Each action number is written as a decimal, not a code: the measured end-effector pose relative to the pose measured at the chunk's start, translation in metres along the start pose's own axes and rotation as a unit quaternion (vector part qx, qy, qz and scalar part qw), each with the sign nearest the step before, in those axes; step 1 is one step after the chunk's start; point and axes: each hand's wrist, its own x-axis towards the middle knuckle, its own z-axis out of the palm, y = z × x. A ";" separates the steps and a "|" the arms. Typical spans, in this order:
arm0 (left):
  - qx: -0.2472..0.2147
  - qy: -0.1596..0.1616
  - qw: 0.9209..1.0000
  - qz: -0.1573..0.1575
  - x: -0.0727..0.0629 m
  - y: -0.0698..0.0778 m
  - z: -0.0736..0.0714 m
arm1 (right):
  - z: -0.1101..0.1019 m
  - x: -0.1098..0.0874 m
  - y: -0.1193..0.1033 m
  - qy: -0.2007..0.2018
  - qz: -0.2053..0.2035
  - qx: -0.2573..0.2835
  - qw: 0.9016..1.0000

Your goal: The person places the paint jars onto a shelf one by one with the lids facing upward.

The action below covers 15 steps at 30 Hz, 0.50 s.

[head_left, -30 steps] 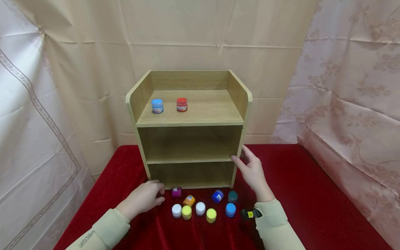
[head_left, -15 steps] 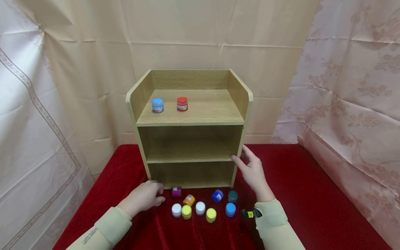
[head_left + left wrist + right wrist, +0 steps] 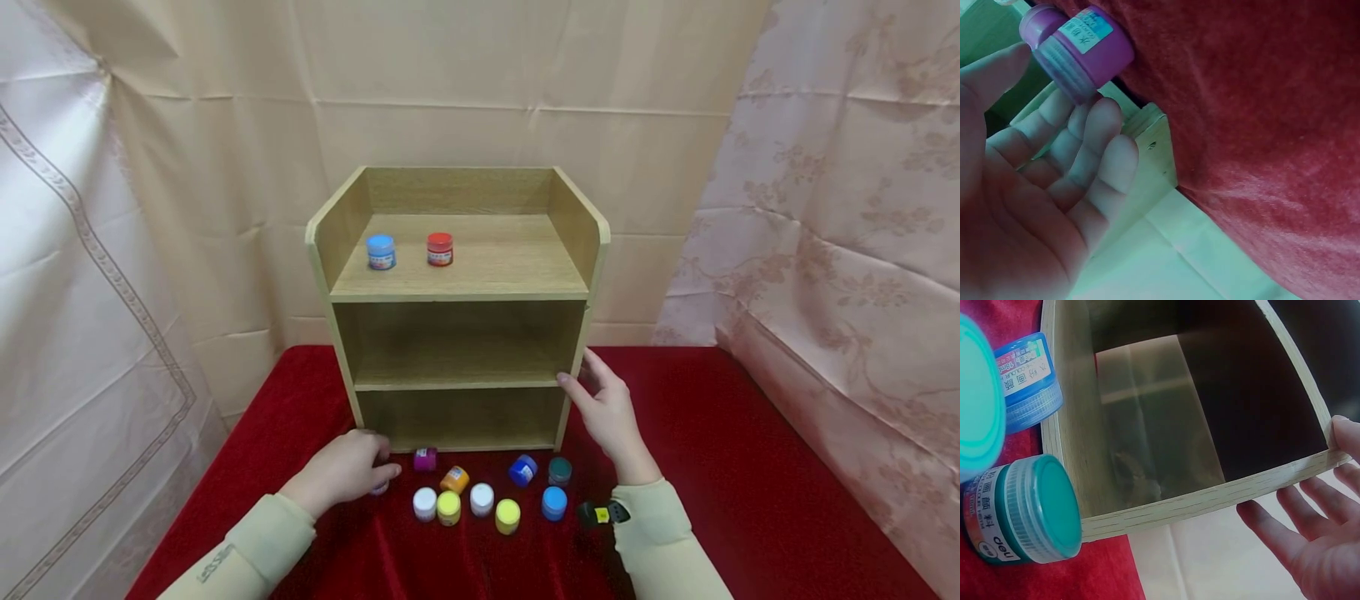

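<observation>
My left hand (image 3: 343, 471) is low by the shelf's front left corner. In the left wrist view its thumb and fingertips close around the lid of a purple paint jar (image 3: 1105, 55); the head view shows only a sliver of this jar (image 3: 380, 488) under the thumb. Another purple paint jar (image 3: 425, 459) lies on its side just to the right. My right hand (image 3: 609, 412) holds the right side panel of the wooden shelf (image 3: 459, 297), thumb on the front edge and fingers along the outside. On the shelf's top stand a light blue jar (image 3: 381, 252) and a red jar (image 3: 440, 249).
Before the shelf, on red cloth (image 3: 675, 433), are an orange jar (image 3: 454, 479), a dark blue jar (image 3: 522, 471), a dark green jar (image 3: 559, 472), a blue jar (image 3: 554, 503), two white jars (image 3: 424, 504) and two yellow jars (image 3: 507, 517). Curtains (image 3: 187, 208) hang around.
The left hand has shifted slightly, its thumb now further right, and part of a jar shows beneath it. The right hand keeps its hold on the shelf panel.
</observation>
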 end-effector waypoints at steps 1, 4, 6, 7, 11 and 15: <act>-0.001 0.002 1.000 -0.008 0.000 0.001 -0.001 | 0.000 0.000 0.000 0.000 -0.001 0.000 1.000; 0.000 0.020 0.999 -0.031 -0.001 0.004 -0.003 | 0.000 0.001 0.000 0.000 -0.004 -0.001 1.000; 0.001 0.033 0.998 -0.047 -0.002 0.007 -0.004 | 0.000 0.001 0.000 -0.001 -0.004 -0.001 1.000; 0.002 0.038 0.998 -0.054 -0.003 0.009 -0.005 | 0.000 0.001 0.000 -0.001 -0.003 -0.002 1.000; 0.006 0.040 0.997 -0.070 -0.006 0.012 -0.004 | 0.000 0.001 0.000 -0.001 0.000 -0.002 1.000; 0.005 0.033 0.997 -0.068 -0.007 0.013 -0.003 | 0.000 0.000 0.000 -0.001 0.001 0.000 1.000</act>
